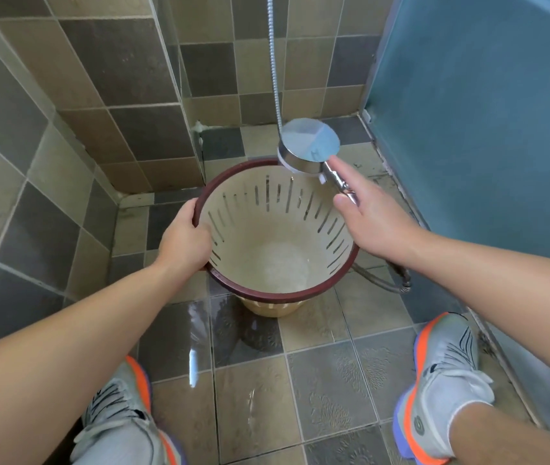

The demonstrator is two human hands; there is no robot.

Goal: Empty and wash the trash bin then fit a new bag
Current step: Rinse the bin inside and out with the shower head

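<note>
2 hands, left hand (pixel 184 243) fingers gripping bin (pixel 277 263) rim, right hand (pixel 374 213) fingers holding shower head (pixel 310 144)

Bin (pixel 275 229) sits on floor (pixel 317 380) btwn both hands, w/ water in its bottom. Left hand (pixel 184 243) on bin's left rim; right hand (pixel 376 223) over its right rim, around shower head (pixel 309 146) handle. Head just beyond right hand, above bin's far rim. Hose (pixel 273 62) runs up behind head; another stretch on floor under right wrist. Shoes (pixel 448 387) nearer than hands, either side.
</note>
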